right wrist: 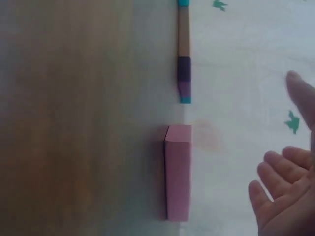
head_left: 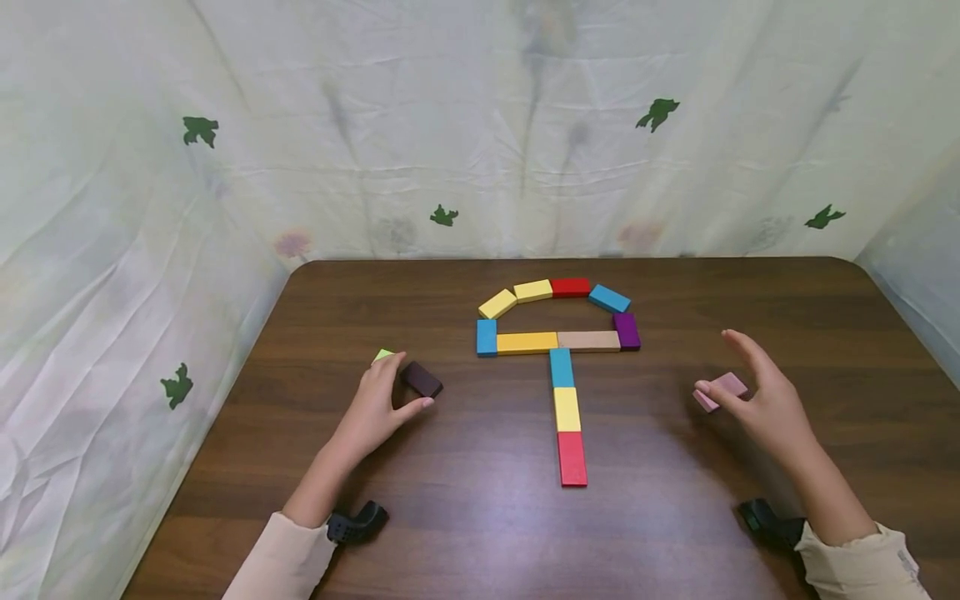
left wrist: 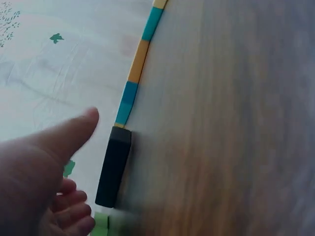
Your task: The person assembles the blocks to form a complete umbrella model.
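My left hand (head_left: 375,410) hovers beside a dark brown block (head_left: 422,380), thumb and fingers spread apart. In the left wrist view a gap shows between the thumb and the dark block (left wrist: 114,167). A lime-green block (head_left: 383,354) lies just behind the fingers, mostly covered by them. On the right, my right hand (head_left: 771,410) is held above a pink block (head_left: 731,382), thumb and fingers parted. The right wrist view shows the pink block (right wrist: 178,179) resting on the table, apart from the fingers.
Mid-table, several coloured blocks form a closed arch: yellow (head_left: 533,291), red (head_left: 571,287), blue (head_left: 609,298) and purple (head_left: 627,331) among them. A column of blue, yellow and red (head_left: 572,458) blocks runs down from its base. A patterned cloth (head_left: 480,125) hangs behind the wooden table (head_left: 465,533).
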### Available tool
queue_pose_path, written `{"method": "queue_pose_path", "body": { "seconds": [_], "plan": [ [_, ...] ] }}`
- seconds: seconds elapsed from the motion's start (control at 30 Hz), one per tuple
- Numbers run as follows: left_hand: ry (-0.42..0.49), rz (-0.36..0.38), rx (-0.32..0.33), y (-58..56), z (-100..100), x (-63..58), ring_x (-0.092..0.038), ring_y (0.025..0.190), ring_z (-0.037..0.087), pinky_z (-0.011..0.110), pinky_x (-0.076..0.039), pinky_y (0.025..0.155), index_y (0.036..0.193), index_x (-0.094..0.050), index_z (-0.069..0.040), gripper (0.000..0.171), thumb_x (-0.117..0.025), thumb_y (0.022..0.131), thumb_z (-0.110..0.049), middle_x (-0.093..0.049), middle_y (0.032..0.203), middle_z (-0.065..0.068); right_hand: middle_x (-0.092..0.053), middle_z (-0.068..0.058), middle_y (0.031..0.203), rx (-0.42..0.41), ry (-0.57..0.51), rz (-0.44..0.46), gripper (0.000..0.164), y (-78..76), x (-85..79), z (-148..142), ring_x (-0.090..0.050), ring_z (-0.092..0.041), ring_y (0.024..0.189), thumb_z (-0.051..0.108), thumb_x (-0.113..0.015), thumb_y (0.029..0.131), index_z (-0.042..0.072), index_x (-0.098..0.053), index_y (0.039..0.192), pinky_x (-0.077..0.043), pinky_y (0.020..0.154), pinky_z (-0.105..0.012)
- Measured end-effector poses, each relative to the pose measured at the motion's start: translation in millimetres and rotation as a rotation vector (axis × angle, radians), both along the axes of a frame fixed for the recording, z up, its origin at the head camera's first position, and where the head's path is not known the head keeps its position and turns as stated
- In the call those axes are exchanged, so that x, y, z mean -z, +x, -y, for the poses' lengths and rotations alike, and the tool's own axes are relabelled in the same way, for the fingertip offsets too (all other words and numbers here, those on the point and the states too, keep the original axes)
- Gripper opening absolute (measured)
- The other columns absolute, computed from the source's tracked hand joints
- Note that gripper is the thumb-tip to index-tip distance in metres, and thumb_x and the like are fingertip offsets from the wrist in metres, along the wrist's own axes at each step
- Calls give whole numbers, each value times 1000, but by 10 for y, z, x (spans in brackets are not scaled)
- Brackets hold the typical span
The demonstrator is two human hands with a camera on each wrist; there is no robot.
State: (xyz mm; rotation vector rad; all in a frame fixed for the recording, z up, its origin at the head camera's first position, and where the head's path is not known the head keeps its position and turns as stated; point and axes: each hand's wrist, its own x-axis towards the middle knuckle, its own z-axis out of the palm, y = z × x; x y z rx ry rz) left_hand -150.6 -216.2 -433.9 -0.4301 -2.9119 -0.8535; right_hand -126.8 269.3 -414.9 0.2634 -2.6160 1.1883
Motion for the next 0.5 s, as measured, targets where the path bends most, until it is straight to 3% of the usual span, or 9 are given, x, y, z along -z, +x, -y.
{"method": "queue_pose_path", "body": {
  "seconds": [0.17,0.37,0.5],
  "plan": [
    [2,1,-29,12,-20,85,-34,117,39,52,-29,93,131,-35,5,77,-69,77,-38,-38,127,24,-38,-26,131,23,40,-10,74,53,108,-87,-32,-45,119,6,-72,75,1,-32,137,-21,97,-54],
    [-4,4,-33,3,-42,152,-35,116,40,51,-32,92,130,-36,4,72,-69,79,-35,-39,126,23,-34,-31,131,48,6,113,82,59,255,-166,-32,-48,117,19,-75,74,-6,-28,136,-22,93,-59],
    [0,-6,-41,-4,-44,165,-36,114,40,50,-33,91,130,-37,5,69,-69,79,-31,-40,125,24,-33,-34,127,58,55,156,84,50,325,-200,-34,-49,114,22,-75,74,-12,-26,134,-26,89,-60]
  ]
}}
